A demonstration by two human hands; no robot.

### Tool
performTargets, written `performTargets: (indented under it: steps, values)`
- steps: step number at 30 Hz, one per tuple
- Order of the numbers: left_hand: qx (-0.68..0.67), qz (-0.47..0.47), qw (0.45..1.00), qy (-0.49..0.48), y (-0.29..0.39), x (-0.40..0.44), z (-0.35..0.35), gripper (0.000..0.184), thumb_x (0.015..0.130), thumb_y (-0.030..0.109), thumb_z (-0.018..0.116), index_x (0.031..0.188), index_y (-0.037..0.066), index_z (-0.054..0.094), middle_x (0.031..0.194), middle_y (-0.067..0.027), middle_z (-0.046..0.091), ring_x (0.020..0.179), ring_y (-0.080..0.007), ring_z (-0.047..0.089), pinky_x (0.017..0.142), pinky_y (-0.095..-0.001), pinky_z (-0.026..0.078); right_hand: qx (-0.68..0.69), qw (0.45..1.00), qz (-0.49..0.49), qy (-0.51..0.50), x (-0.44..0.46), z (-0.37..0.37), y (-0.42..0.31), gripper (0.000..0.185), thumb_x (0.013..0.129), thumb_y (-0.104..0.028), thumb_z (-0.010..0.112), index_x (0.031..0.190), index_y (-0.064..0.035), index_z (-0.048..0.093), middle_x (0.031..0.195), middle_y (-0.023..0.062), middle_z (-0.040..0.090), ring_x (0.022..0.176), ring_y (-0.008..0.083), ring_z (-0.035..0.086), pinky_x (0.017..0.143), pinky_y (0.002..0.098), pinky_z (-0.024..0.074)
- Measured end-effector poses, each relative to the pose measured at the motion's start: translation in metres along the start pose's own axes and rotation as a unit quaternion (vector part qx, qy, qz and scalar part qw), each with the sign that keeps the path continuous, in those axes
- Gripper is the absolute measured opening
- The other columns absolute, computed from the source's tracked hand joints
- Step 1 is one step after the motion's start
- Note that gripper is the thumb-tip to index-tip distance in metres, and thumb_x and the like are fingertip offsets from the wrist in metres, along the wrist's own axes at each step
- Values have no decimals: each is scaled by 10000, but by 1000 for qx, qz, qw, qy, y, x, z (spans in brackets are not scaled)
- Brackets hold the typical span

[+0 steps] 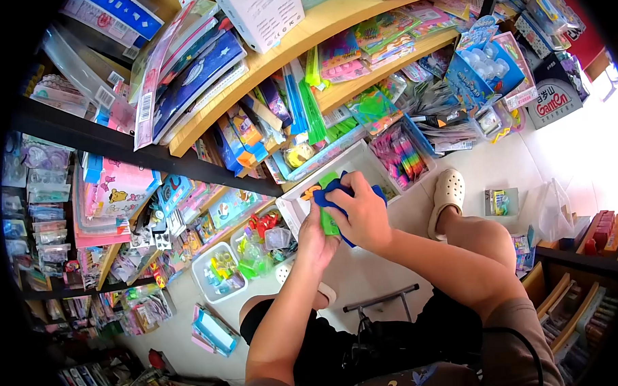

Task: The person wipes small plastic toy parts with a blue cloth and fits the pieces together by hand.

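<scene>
Fingers of the right hand (pixel 361 215) bend closely over a blue piece (pixel 321 198), seemingly pinching its edge. Thumb raised, the left hand (pixel 315 240) grips a green piece (pixel 328 223) from below — probably for steadiness — its fingertips hidden. Both pieces are over a white tray (pixel 372 165), perhaps to catch anything loose.

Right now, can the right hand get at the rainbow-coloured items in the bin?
Probably yes. The rainbow-coloured items lie in an open bin near the right hand, with nothing over them. That hand grips the blue piece, though, so it would likely have to let go first.
</scene>
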State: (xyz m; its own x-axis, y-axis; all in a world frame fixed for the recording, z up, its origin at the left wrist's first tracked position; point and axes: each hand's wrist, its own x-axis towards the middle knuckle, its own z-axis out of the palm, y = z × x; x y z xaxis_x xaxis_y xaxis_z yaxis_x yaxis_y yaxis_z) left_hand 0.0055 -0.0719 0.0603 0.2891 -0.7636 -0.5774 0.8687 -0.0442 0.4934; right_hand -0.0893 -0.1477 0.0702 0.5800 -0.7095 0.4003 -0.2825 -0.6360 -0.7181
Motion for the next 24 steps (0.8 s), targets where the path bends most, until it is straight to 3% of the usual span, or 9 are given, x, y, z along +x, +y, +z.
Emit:
performTargets:
  steps: [3,10,11,14,15,18,20,22,24]
  values:
    - [5,-5,1000,10,-2,0,-2,398,957,390,367,1238,117,436,1149,-34,533,1046,-166,526,871,-341,447,-2,999,-46,-6,1,-4,3,194,667,-146,712,832,-105,619,920,105,484,788,280,556,633,359,472]
    - [97,-8,992,-76,6,-1,1,490,944,455,357,1249,91,476,1094,-56,560,921,-161,521,799,-361,430,85,954,284,50,28,4,41,194,780,-207,644,939,-97,638,919,139,517,777,324,577,675,382,475]
    - [95,2,993,-77,9,-3,5,492,945,455,354,1248,89,478,1088,-64,563,907,-162,518,790,-352,428,112,941,315,53,28,9,50,218,810,-216,620,947,-47,631,927,140,523,756,310,577,680,373,473]
    - [93,20,993,-65,15,1,1,504,946,459,343,1251,80,473,1061,-88,575,859,-164,513,741,-323,422,295,879,370,60,33,4,49,255,811,-216,615,935,7,623,952,168,523,743,315,572,683,382,470]
    - [91,24,994,-56,17,3,0,507,945,462,341,1249,80,475,1058,-90,578,849,-162,511,728,-316,419,304,877,367,60,34,0,44,293,821,-216,600,979,30,590,1037,208,513,840,332,556,738,387,452]
    - [66,29,997,-33,15,14,-14,469,956,418,330,1248,75,461,1135,-97,554,967,-191,530,830,-354,437,148,978,119,91,23,-6,15,305,818,-208,584,1055,-18,562,1138,218,478,977,347,510,828,388,418]
    - [37,43,998,35,7,20,-15,450,960,388,321,1253,71,447,1186,-99,531,1057,-214,523,912,-382,427,110,992,-42,-45,4,5,1,355,819,-227,574,1150,-109,525,1196,193,429,1091,352,416,924,431,351]
    - [26,43,999,14,1,9,1,441,960,361,316,1278,70,406,1264,-96,475,1142,-235,489,971,-373,406,-17,995,-70,-64,-10,11,-3,418,780,-242,603,1184,-170,524,1195,187,419,1123,391,376,953,476,323]
    - [34,18,998,51,-10,14,1,457,962,376,322,1298,71,377,1264,-85,475,1149,-224,485,966,-357,410,1,998,37,-43,-3,18,0,384,799,-234,584,1176,-183,530,1197,191,421,1104,392,384,916,455,360]
